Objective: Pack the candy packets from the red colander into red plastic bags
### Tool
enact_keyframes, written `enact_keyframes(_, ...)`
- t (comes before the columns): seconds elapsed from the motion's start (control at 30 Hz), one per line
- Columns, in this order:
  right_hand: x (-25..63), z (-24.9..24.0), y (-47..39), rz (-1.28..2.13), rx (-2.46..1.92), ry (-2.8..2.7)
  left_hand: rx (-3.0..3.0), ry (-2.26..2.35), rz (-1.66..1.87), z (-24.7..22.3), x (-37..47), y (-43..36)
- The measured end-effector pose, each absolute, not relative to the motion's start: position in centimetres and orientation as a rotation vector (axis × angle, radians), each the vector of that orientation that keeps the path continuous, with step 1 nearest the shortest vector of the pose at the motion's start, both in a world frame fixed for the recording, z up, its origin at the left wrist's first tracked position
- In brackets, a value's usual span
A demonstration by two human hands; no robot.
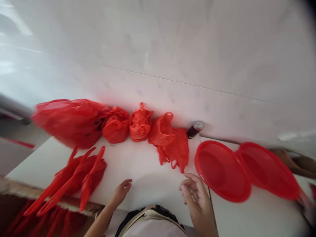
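Over the front of the white table (145,158), my left hand (121,191) is loosely curled, thumb a little apart from the fingers, holding nothing I can see. Nearest to it, on its left, lie flat red plastic bags (92,168) with long handles. My right hand (196,194) is raised, palm turned inward, its half-bent fingers apart and nothing between them. Just beyond its fingertips lies a crumpled bunch of red plastic bags (176,148). A red basin (223,171) stands close to its right.
Along the wall sit a large filled red bag (71,121) and two small bundled red bags (116,126), (140,125). A dark drink can (195,129) stands near the wall. Another red basin (269,171) is farther right. More red bags (56,220) lie below the table's left edge.
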State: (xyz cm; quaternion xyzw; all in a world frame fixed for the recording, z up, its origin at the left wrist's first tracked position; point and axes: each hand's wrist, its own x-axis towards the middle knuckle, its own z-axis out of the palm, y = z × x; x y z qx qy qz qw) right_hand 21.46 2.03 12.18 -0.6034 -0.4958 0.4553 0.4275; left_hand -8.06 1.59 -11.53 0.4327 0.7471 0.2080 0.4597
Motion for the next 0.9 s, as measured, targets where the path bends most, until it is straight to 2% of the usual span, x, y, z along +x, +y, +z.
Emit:
enact_keyframes(0.2, 23.2, 12.1, 2.8, 1.163, -1.449, -1.307, 1.359, 1.528, 0.232, -9.1, -3.1, 3.4)
enact_keyframes(0.37, 29.4, 10.9, 2.8, 0.920, -1.629, -1.267, 1.448, 1.601, 0.020, -8.0, -3.6, 6.1)
enact_keyframes(0.5, 37.6, 8.3, 2.8, 0.685, -1.885, -1.171, 1.496, 1.620, -0.031, -7.0, -2.2, 8.1)
enact_keyframes(0.63, 44.3, 5.1, 2.6, 0.646, -2.142, -1.186, 1.523, 1.615, 0.004, -6.0, 1.5, 8.8)
enact_keyframes(0.9, 47.0, -2.2, 3.9, 0.679, -2.244, -1.720, 1.485, 1.632, -0.012, -5.2, 6.2, 6.5)
